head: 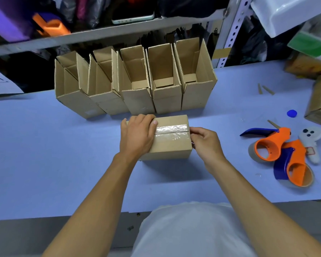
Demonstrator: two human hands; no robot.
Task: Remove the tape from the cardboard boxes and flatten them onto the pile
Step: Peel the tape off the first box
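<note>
Head view: a taped box [170, 140] sits on the blue table [44, 154], just in front of five open boxes [135, 80]; the left hand [137, 134] lies flat on its top, fingers relaxed; the right hand [204, 140] pinches the tape [171, 131] at the box's right edge; two dispensers [278, 154] lie well to the right.

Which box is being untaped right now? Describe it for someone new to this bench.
On the blue table, in front of the row of open boxes, lies one closed box under both hands. Unlike those, its flaps are shut, with clear tape along the top seam.
</note>
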